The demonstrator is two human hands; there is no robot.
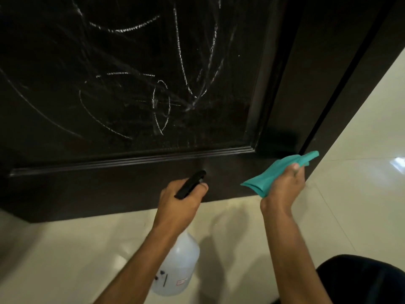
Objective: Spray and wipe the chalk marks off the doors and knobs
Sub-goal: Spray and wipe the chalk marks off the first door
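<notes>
A dark brown door (pixel 65 189) fills the upper view, its recessed panel covered in white chalk scribbles (pixel 162 102). My left hand (pixel 179 200) grips the black trigger head of a clear spray bottle (pixel 177 264), the nozzle pointing at the door's bottom rail. My right hand (pixel 285 187) holds a bunched teal cloth (pixel 276 172) close to the lower right corner of the door, near its edge. No knob is in view.
The dark door frame (pixel 341 73) runs up the right side. Glossy cream floor tiles (pixel 361 194) spread below and to the right. My dark-clothed knee (pixel 361 279) is at the bottom right corner.
</notes>
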